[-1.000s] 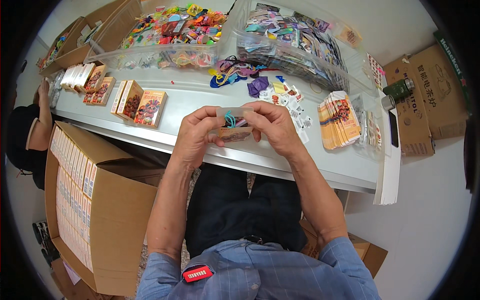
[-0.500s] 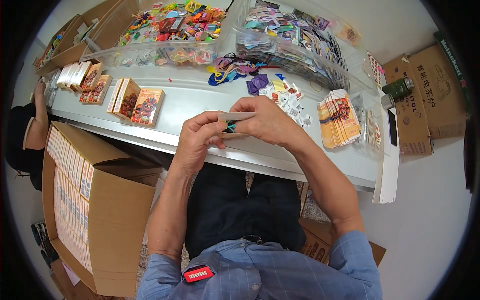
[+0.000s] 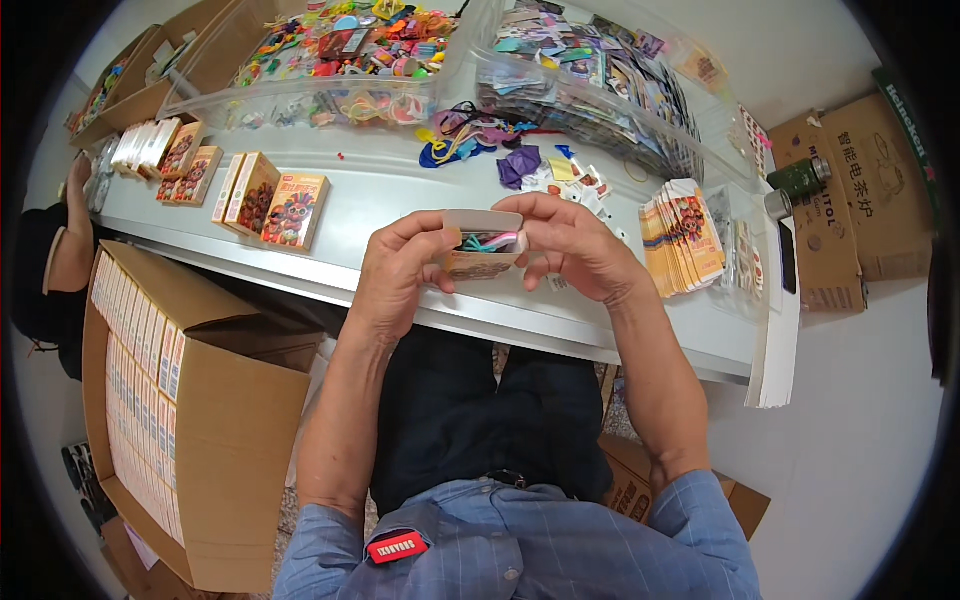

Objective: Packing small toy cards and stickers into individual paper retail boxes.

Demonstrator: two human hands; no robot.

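Between my hands, over the table's front edge, is a small orange-and-white cardboard box [image 3: 478, 268] with its top flap up. Inside the open top lie small colourful items [image 3: 490, 242], teal, pink and white; their kind is too small to tell. My left hand [image 3: 395, 275] grips the box's left end, thumb at the rim. At the right end, my right hand [image 3: 590, 250] has its fingers and thumb around the corner and flap. Stickers or small printed pieces [image 3: 580, 190] lie on the table just beyond my right hand.
Clear bins of colourful trinkets [image 3: 345, 105] and cards [image 3: 590, 95] stand at the back. Filled boxes [image 3: 295, 212] sit at left, flattened cartons [image 3: 685, 235] at right. A big carton of packed boxes [image 3: 225, 460] stands lower left. Another person's arm [image 3: 75, 220] is far left.
My right hand has shifted right and opened away from the flap top, now at the box's right end. The box's mouth and its contents show more plainly.
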